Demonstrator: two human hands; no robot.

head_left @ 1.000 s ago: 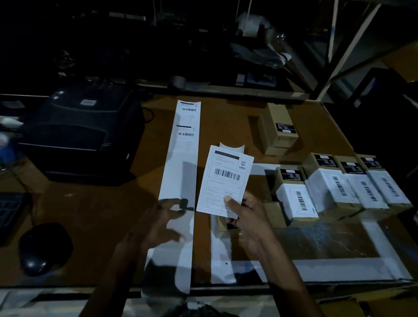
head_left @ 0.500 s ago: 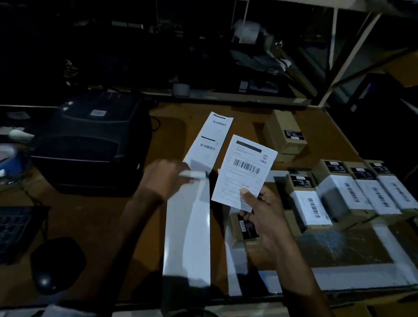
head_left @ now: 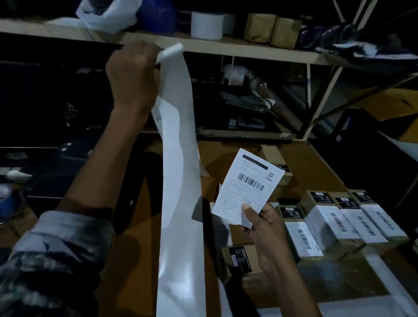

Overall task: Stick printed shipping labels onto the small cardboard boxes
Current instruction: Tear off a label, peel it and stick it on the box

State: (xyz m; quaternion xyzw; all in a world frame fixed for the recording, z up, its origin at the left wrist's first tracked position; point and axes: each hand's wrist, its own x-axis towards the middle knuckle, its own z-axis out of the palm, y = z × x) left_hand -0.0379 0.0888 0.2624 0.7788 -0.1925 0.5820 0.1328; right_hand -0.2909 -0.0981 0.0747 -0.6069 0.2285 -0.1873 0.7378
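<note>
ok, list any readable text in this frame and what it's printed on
"CRED": beside a logo on the shipping label held in the right hand.
Barcode and fine print on that label: too small.
White labels on the boxed row: blurred.
Black stickers on the box below the hand: unreadable.

The left hand [head_left: 131,78] is raised high, arm stretched up and forward, with its back toward the camera and its fingers curled tight into a fist-like grip round the paper strip [head_left: 179,181]. A rolled-up sleeve [head_left: 63,254] bunches at the left forearm. The right hand [head_left: 264,231] sits lower and nearer, forearm bare, thumb [head_left: 247,210] pressed flat on the face of the label [head_left: 247,185], pinching it against the fingers behind, the label upright.
</note>
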